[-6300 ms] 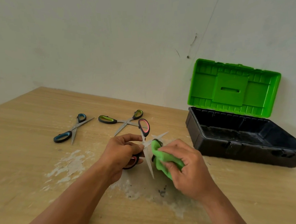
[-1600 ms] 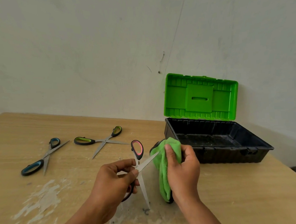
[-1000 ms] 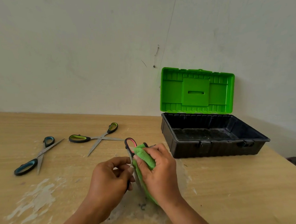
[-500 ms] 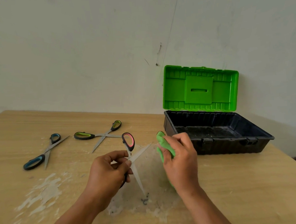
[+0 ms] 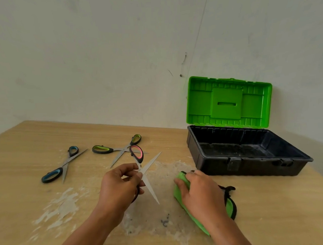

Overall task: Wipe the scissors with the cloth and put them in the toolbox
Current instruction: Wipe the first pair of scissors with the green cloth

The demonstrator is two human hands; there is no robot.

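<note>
**Scissors aloft, cloth down beside open toolbox**

A person's left hand (image 5: 121, 186) pinches the red scissors (image 5: 151, 162) near the pivot and holds them clear above the worktop (image 5: 273, 210). The blades are spread wide. One tip points up and right toward the toolbox (image 5: 243, 166), the other down toward the person, and the red handle loop stands above the fingers. The right hand (image 5: 201, 193) lies just right of the lower blade but apart from it. Its fingers curl over the green cloth (image 5: 178, 193), which is bunched on the worktop and shows past the hand on both sides.

The toolbox sits at the back right, its long front wall facing the hands and its right end near the worktop's right edge. The green lid (image 5: 229, 102) stands upright against the wall (image 5: 97, 50), leaving the black base open at the top. A strip of bare wood runs between the cloth and the box front, and the upper blade tip is well short of the box's near left corner.

To the left, the blue scissors (image 5: 63, 165) and green scissors (image 5: 119, 149) lie flat and open, near each other but apart. One green-scissors blade passes behind the red loop. White scuffed patches (image 5: 62, 204) mark the wood under and left of the hands. The worktop's far edge meets the wall.
</note>
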